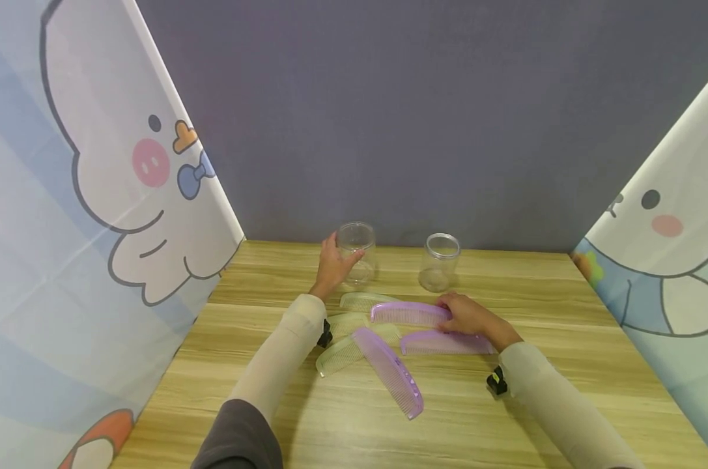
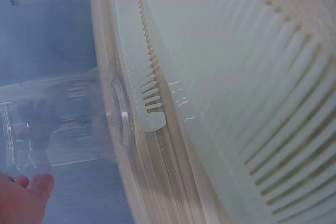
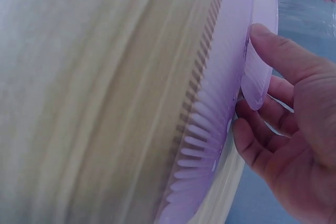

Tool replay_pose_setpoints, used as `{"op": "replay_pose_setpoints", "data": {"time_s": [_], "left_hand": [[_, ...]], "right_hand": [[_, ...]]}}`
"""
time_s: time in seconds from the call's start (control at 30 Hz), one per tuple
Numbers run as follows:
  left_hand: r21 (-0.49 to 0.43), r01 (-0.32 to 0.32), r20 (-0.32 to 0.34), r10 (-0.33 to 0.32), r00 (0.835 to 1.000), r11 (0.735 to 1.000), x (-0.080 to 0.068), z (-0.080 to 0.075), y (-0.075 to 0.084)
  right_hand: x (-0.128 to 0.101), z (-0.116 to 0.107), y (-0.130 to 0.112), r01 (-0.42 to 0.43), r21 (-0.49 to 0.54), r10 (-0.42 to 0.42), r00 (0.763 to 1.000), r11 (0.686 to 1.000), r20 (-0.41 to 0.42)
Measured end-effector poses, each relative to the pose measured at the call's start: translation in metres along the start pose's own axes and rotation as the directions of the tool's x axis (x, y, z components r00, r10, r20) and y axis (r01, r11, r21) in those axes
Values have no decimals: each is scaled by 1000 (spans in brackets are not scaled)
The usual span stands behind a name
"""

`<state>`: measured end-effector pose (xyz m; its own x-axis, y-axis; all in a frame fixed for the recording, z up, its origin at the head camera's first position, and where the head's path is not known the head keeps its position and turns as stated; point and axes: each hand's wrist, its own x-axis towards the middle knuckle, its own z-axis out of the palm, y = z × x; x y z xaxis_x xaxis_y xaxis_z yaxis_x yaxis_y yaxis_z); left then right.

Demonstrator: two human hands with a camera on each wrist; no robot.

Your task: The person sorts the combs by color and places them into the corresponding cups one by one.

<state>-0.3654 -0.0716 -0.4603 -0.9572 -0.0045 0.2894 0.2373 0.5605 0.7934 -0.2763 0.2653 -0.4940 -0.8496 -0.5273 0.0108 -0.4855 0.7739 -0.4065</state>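
Note:
My left hand (image 1: 332, 268) grips the side of a clear jar (image 1: 356, 236) at the back of the table, thumb across its front. In the left wrist view only some fingertips (image 2: 39, 186) show against that jar (image 2: 73, 119). My right hand (image 1: 465, 314) holds the right end of a purple comb (image 1: 409, 313); in the right wrist view this comb (image 3: 257, 85) passes between thumb and fingers. Just below it a second purple comb (image 1: 441, 344) lies under the hand. A third purple comb (image 1: 391, 371) lies slanted nearer the front, overlapping a pale green comb (image 1: 342, 355).
Another clear jar (image 1: 438, 264), its mouth uncovered, stands to the right of the gripped one. Two more pale green combs (image 1: 362, 301) lie left of the purple ones. A grey panel (image 1: 389, 130) rises behind the wooden table (image 1: 506, 423), with printed cartoon sheets at both sides.

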Motion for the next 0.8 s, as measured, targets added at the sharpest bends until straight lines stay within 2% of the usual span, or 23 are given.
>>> {"op": "replay_pose_setpoints", "data": {"time_s": [0.27,0.57,0.8], "left_hand": [[-4,1,-5,-1,1000,1000,0,0,-1],[2,-4,-5,4,1000,1000,-1,-1,0],[15,-2,0,2,1000,1000,-2,-2,0]], "right_hand": [[0,-1,-3,-20,31,20,1000,999,-1],[0,0,-5,13,-18,-14,999,1000,-52],[-3,2,-5,40,-41,-42,997,998,-61]]}}
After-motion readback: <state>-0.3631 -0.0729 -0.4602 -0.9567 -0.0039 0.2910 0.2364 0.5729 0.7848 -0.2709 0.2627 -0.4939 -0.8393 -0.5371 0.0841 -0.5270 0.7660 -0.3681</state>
